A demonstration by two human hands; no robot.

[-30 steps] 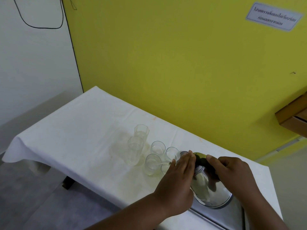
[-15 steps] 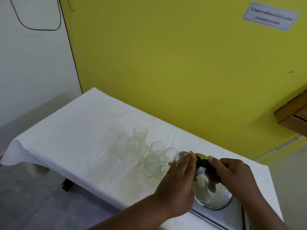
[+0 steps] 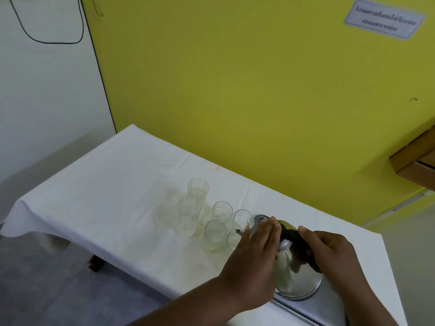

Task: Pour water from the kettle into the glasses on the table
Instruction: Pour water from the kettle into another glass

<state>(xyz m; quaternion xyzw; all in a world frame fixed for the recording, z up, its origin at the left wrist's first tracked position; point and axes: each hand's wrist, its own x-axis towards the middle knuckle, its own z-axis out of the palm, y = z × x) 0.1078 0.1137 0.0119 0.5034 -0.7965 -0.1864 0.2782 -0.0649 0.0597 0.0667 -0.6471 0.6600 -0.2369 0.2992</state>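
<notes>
A shiny steel kettle [image 3: 297,276] is tipped to the left, its spout over the nearest small glass [image 3: 233,238]. My right hand [image 3: 329,252] grips its black handle [image 3: 299,243]. My left hand [image 3: 254,262] lies flat against the kettle's left side and lid, fingers straight. Several clear glasses stand in a cluster on the white tablecloth [image 3: 106,203]: two tall faceted ones [image 3: 190,215] at the left and small round ones [image 3: 221,211] beside the spout. Whether water is flowing is hidden behind my left hand.
A metal tray [image 3: 329,311] lies under the kettle at the table's near right corner. The yellow wall [image 3: 235,90] runs right behind the table. A wooden shelf [image 3: 416,163] sticks out at the right. The table's front edge drops to the grey floor.
The view has shifted slightly. Both hands and the tipped kettle stay in nearly the same place over the small glass.
</notes>
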